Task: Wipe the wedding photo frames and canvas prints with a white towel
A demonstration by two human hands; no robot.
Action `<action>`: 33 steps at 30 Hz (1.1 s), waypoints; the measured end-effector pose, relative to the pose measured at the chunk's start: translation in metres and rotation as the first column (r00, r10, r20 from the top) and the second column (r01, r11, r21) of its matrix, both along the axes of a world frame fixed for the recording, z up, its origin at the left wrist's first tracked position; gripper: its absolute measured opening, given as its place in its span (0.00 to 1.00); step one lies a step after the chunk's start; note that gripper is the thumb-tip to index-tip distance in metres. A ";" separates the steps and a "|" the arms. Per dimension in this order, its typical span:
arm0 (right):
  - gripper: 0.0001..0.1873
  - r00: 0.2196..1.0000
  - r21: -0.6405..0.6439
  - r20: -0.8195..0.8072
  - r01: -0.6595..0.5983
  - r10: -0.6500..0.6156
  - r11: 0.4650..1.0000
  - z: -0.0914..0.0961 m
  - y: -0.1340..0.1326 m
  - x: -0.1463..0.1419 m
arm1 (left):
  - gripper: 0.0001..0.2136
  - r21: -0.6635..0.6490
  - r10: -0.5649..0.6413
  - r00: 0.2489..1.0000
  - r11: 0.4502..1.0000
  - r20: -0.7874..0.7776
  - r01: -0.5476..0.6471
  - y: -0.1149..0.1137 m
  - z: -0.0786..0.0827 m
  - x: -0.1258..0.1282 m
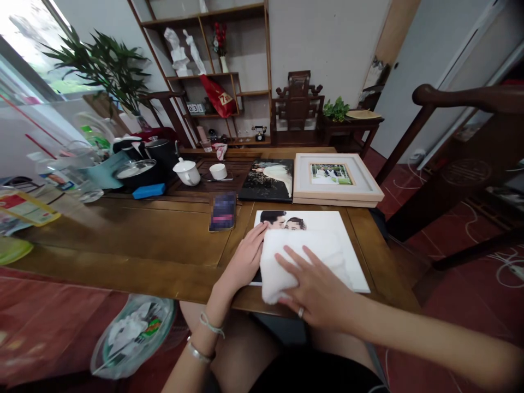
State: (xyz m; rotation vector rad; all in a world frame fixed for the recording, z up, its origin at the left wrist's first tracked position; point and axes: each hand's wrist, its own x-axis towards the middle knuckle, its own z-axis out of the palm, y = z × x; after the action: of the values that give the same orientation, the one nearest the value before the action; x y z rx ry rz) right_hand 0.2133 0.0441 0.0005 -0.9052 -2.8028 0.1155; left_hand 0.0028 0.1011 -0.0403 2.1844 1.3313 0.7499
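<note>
Print (326, 221) lies on the tabletop (180, 229), apparently mid-wipe — right hand (313, 286) splayed over a cloth (271, 266) on it, left hand (246, 255) flat by its left edge, gripping nothing. How much is wiped or left, I can't tell.

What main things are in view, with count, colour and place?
table: 1, brown, centre
portrait print: 1, mostly white, on table
cloth: 1, white, on portrait print
phone: 1, dark, left of cloth
framed picture: 1, pale frame, table's right
dark print: 1, mostly black, beside framed picture
cup: 1, white, beyond phone
lidded pot: 1, white, left of cup
leafy plants: 2, green, background
left hand: 1, on portrait print
right hand: 1, on cloth
</note>
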 end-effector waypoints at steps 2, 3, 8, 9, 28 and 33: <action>0.18 0.996 -0.016 0.021 0.091 -0.091 0.996 0.002 0.021 0.003 | 0.21 0.016 0.005 1.000 1.000 0.000 -0.005 0.000 -0.001 0.000; 0.18 0.989 -0.010 0.044 0.144 -0.144 0.989 0.003 0.033 0.003 | 0.22 0.023 0.007 1.000 1.000 0.000 -0.007 0.000 -0.002 0.000; 0.21 0.946 0.064 0.202 0.244 -0.252 0.968 0.007 0.065 -0.010 | 0.21 0.043 0.007 1.000 0.999 -0.002 -0.007 0.001 -0.003 0.000; 0.22 0.946 0.067 0.224 0.225 -0.234 0.972 0.007 0.062 -0.014 | 0.21 0.044 0.005 1.000 0.999 -0.001 -0.005 0.001 -0.002 0.000; 0.23 0.952 -0.053 0.206 0.241 -0.226 0.969 0.017 0.070 -0.013 | 0.20 0.066 0.008 1.000 0.998 0.015 -0.009 0.001 -0.006 -0.001; 0.26 0.951 -0.015 0.227 0.221 -0.212 0.975 0.013 0.063 -0.016 | 0.20 0.062 0.010 1.000 0.998 0.003 -0.010 0.001 -0.007 -0.002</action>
State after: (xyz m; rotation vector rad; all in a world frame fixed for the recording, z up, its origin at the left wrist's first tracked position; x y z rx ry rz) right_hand 0.1970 0.1074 0.0138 -1.3049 -2.8860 0.0400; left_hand 0.0012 0.1026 -0.0472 2.2251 1.3358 0.8078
